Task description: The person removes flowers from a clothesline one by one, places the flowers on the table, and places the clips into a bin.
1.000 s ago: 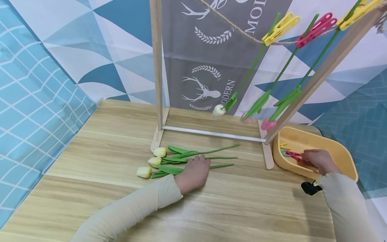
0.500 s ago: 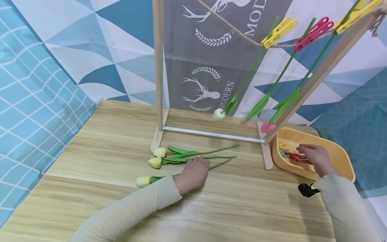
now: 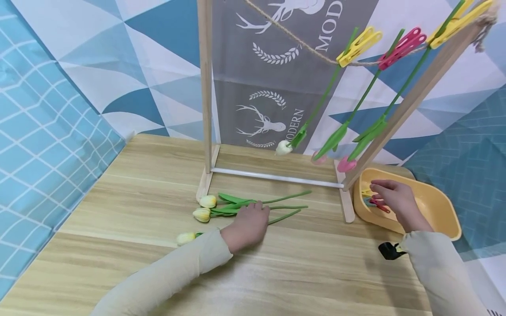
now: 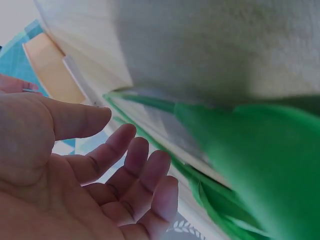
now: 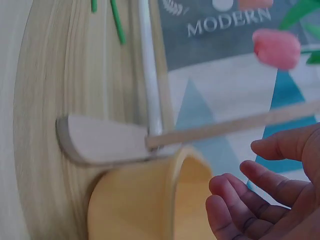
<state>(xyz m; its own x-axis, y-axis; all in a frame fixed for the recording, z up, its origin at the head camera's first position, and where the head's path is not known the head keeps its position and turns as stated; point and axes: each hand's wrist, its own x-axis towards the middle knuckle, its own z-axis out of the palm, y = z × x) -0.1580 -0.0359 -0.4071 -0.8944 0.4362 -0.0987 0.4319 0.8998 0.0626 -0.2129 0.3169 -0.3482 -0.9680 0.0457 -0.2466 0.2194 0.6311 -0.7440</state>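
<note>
Three yellow-white artificial tulips lie on the table; the front tulip is apart from the middle tulip and the back tulip. My left hand is over the stems, hiding part of them. In the left wrist view its fingers are loosely bent, with no stem between them and the thumb; green leaves are beside it. Above the yellow basin, my right hand has spread, relaxed fingers holding nothing. Below its fingertips lie a red clothespin and a yellow clothespin.
A wooden frame with a white bottom bar stands behind the tulips. From its twine hang a white tulip and two pink tulips, held by yellow and red clothespins. The basin stands beside the frame's right foot.
The front tulip has shifted toward me, away from the other two. My right hand has come up from the red clothespin, leaving it in the basin, and moved slightly left.
</note>
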